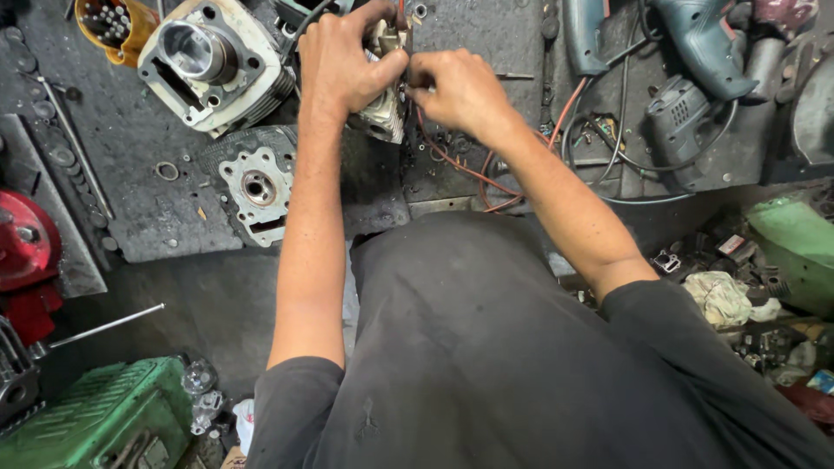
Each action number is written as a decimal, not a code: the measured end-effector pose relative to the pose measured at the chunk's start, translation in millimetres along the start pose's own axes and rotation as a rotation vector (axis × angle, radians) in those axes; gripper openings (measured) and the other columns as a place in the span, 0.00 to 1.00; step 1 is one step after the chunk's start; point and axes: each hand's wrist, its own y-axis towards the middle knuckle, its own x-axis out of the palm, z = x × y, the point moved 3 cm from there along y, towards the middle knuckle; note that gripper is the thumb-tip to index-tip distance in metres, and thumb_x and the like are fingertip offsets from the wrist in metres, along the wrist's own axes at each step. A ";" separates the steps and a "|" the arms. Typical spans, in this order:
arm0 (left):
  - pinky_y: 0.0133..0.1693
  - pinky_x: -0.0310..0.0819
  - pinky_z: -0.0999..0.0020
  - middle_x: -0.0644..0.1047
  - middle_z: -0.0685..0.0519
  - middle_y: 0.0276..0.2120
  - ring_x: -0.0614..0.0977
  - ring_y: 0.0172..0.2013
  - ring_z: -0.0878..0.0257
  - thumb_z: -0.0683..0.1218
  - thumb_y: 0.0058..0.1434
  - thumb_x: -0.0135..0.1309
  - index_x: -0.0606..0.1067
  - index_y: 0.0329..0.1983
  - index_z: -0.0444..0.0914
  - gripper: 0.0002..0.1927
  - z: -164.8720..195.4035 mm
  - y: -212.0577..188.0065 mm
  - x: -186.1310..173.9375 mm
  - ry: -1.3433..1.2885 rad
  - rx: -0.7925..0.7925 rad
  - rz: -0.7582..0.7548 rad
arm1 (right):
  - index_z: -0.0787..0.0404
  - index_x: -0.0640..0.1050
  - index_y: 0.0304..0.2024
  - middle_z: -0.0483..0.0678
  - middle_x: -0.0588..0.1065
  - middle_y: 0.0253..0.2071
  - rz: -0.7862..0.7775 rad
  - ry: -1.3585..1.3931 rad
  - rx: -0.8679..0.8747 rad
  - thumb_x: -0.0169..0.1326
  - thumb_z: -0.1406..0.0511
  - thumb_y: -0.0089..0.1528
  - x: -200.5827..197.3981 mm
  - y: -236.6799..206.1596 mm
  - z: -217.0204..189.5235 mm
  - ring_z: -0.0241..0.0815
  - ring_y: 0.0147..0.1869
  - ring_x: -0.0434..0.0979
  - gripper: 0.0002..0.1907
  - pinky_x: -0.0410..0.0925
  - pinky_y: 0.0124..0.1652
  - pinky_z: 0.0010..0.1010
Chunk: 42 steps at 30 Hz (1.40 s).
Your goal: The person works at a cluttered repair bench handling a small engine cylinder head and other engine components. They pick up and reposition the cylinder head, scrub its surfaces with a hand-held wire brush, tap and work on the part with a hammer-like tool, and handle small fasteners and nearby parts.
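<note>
The left hand is gripping the finned metal part near the bench's far edge; the right hand, touching its right side, is pinching a small piece too hidden to identify.

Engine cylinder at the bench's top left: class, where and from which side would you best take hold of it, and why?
Probably by the finned outer walls of the cylinder, coming from above with fingers on two opposite sides. It lies bore-up, so the sides are free; the bore is smooth and better left untouched. The yellow cup crowds its upper left, so the lower and right sides look easier.
</note>
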 end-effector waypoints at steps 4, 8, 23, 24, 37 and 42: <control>0.37 0.80 0.52 0.83 0.45 0.31 0.85 0.32 0.45 0.57 0.49 0.60 0.83 0.47 0.46 0.23 -2.8 -0.1 1.3 -0.015 0.036 0.033 | 0.59 0.81 0.37 0.56 0.80 0.32 0.070 -0.015 0.070 0.64 0.61 0.59 -1.8 -3.3 -8.5 0.62 0.38 0.81 0.10 0.72 0.39 0.52; 0.37 0.79 0.50 0.83 0.44 0.30 0.84 0.32 0.43 0.58 0.49 0.61 0.84 0.47 0.47 0.23 -5.5 -0.9 2.0 0.045 0.003 0.012 | 0.60 0.82 0.44 0.57 0.81 0.34 0.100 -0.079 -0.036 0.60 0.68 0.56 6.3 -10.1 -18.3 0.64 0.38 0.80 0.12 0.72 0.40 0.55; 0.38 0.80 0.51 0.83 0.46 0.30 0.85 0.32 0.45 0.58 0.49 0.60 0.84 0.46 0.48 0.22 -0.6 -0.7 -1.3 -0.024 0.019 0.014 | 0.64 0.79 0.42 0.53 0.79 0.40 0.043 0.381 -0.076 0.68 0.65 0.64 7.4 -7.2 46.2 0.53 0.46 0.81 0.11 0.72 0.47 0.38; 0.37 0.79 0.51 0.83 0.46 0.30 0.85 0.32 0.44 0.58 0.49 0.60 0.84 0.46 0.48 0.21 -1.1 0.0 -0.3 -0.018 0.018 0.018 | 0.63 0.78 0.43 0.52 0.79 0.41 -0.012 0.428 -0.024 0.68 0.64 0.62 10.7 -9.3 46.1 0.52 0.45 0.80 0.13 0.72 0.46 0.38; 0.37 0.79 0.50 0.83 0.45 0.29 0.84 0.32 0.43 0.58 0.48 0.61 0.84 0.45 0.47 0.22 0.7 0.8 -0.5 0.018 0.025 0.034 | 0.59 0.84 0.49 0.55 0.82 0.47 -0.048 0.141 -0.111 0.68 0.64 0.58 -4.5 -16.5 9.0 0.54 0.50 0.83 0.17 0.73 0.51 0.41; 0.38 0.80 0.53 0.83 0.47 0.29 0.85 0.32 0.45 0.58 0.49 0.59 0.83 0.45 0.48 0.21 6.0 -0.4 -3.5 -0.027 0.013 0.016 | 0.58 0.84 0.47 0.55 0.81 0.45 -0.092 0.170 0.013 0.68 0.63 0.57 -3.6 -20.8 10.0 0.53 0.50 0.83 0.17 0.73 0.50 0.41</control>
